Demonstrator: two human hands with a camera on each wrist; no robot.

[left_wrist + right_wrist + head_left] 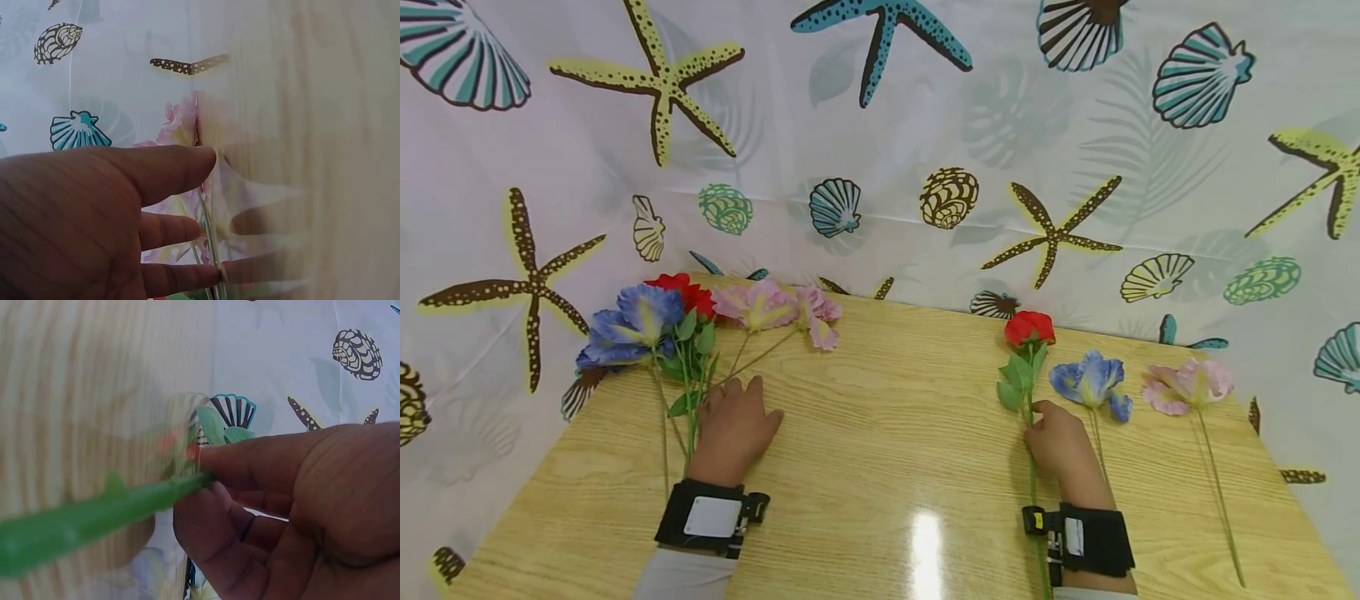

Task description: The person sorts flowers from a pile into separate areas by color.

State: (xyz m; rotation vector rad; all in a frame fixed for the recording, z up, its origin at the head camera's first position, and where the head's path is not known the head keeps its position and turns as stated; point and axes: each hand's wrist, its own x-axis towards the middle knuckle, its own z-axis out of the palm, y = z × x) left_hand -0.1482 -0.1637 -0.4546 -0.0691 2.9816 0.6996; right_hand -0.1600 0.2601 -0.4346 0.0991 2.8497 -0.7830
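My right hand (1063,446) pinches the green stem (94,519) of a red rose (1030,328) between thumb and finger, low over the table. The rose's head and leaves lie beyond the fingertips. My left hand (730,433) rests with fingers extended at the table surface, beside the stems of a flower group on the left. That group has blue flowers (640,321), red flowers (683,293) and pink flowers (760,304). In the left wrist view the thumb and fingers stand apart, fingertips near thin stems (209,231); no grip on them shows.
Right of my right hand lie a blue flower (1092,379) and a pink flower (1191,385) with a long stem. Everything lies on a wooden table (880,417). A white curtain (880,150) printed with shells and starfish hangs behind its far edge.
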